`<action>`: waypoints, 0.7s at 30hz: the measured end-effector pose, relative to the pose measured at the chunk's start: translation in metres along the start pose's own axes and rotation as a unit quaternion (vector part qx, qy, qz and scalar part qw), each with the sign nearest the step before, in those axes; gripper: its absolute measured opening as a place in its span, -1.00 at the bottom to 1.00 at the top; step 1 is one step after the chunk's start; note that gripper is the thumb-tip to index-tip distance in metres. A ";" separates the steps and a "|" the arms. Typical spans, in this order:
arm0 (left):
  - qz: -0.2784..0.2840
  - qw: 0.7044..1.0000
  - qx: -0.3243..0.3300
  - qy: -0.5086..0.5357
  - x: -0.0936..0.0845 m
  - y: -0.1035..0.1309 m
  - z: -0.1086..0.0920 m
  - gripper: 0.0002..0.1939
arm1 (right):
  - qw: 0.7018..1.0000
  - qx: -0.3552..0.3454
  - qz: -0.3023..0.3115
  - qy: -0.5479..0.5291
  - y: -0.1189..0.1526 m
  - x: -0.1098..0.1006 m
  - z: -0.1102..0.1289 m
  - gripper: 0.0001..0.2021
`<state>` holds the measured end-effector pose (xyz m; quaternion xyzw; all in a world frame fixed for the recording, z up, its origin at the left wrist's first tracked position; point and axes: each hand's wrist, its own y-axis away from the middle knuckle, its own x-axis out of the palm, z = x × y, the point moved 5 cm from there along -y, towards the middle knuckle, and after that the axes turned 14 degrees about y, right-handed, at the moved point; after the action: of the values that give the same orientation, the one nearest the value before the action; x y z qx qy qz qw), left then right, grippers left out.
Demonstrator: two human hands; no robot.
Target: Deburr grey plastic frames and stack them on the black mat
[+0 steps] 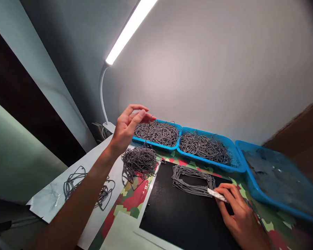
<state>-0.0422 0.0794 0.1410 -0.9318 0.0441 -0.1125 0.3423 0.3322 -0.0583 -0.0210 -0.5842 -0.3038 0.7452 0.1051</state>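
Far L, below and outside the L fingers, loose rings (pixel 65 189) lie on the desk (pixel 97 156), partly hidden by the forearm.

Left hand (pixel 123 130): raised; fingers appear to pinch 1 thin grey ring (pixel 147 132) near its upper end. The ring hangs beneath the fingertips, over the tangled pile (pixel 139 161); whether its lower end is free of the pile, can't tell. Handling (est.): v. light, soft, springy; prone to snag, stretch or kink. Recommended hold: 1 edge or corner, thumb + index, min. pressure; lift slowly so neighbours don't come w/ it.

Beyond the L fingers: left blue tray (pixel 169 149), filled w/ similar rings. Next, to its R: middle blue tray (pixel 211 162), same contents.

Btwn the hands, on the black sheet (pixel 169 208): stacked rings (pixel 193 191), roughly rectangular, edges loosely aligned. Est.: stack slides or skews easily; steady by a corner, don't push mid-side.

Right hand (pixel 238 215): fingers closed on a white stick (pixel 217 195), tip at the stack's near R corner. Stick looks rigid, light; hold behind the tip.

Far R, beyond the R fingers: right blue tray (pixel 262 196), contents unclear.
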 end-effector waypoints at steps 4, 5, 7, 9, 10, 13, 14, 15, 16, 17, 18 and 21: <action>0.027 0.998 0.056 -0.021 0.009 -0.018 -0.027 -0.75 | 1.000 0.004 0.007 -0.007 0.004 0.006 -0.004 -0.81; 0.033 0.998 0.055 -0.015 0.011 -0.020 -0.032 -0.73 | 1.000 0.003 0.006 -0.011 0.005 0.007 -0.004 -0.82; 0.044 0.998 0.041 0.010 0.018 -0.018 -0.040 -0.65 | 1.000 0.002 0.009 -0.015 0.005 0.008 -0.004 -0.82; 0.054 0.998 0.025 0.038 0.027 -0.013 -0.049 -0.52 | 1.000 0.003 0.016 -0.018 0.005 0.008 -0.003 -0.82; 0.058 0.997 0.021 0.049 0.033 -0.012 -0.054 -0.46 | 1.000 0.004 0.019 -0.020 0.005 0.008 -0.003 -0.82; 0.065 0.994 0.033 0.076 0.045 -0.014 -0.070 -0.37 | 0.999 -0.002 0.022 -0.024 0.004 0.008 -0.001 -0.83; 0.067 0.993 0.042 0.085 0.048 -0.017 -0.074 -0.37 | 0.999 -0.006 0.023 -0.026 0.004 0.008 -0.001 -0.83; 0.070 0.992 0.056 0.093 0.050 -0.022 -0.079 -0.38 | 0.999 -0.006 0.026 -0.028 0.004 0.008 -0.001 -0.83; 0.073 0.990 0.075 0.098 0.051 -0.027 -0.083 -0.38 | 0.999 -0.004 0.029 -0.030 0.004 0.009 -0.001 -0.83; 0.076 0.987 0.097 0.101 0.052 -0.032 -0.086 -0.39 | 0.999 -0.001 0.032 -0.032 0.004 0.009 -0.001 -0.83; 0.081 0.984 0.119 0.101 0.053 -0.037 -0.090 -0.40 | 0.999 0.004 0.035 -0.034 0.004 0.009 -0.001 -0.83; 0.098 0.979 0.152 0.097 0.061 -0.044 -0.099 -0.45 | 0.998 0.003 0.040 -0.040 0.005 0.009 0.001 -0.84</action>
<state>-0.0069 0.0416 0.2538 -0.8448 0.1508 -0.1735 0.4832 0.3297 -0.0576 -0.0307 -0.5653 -0.2822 0.7724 0.0645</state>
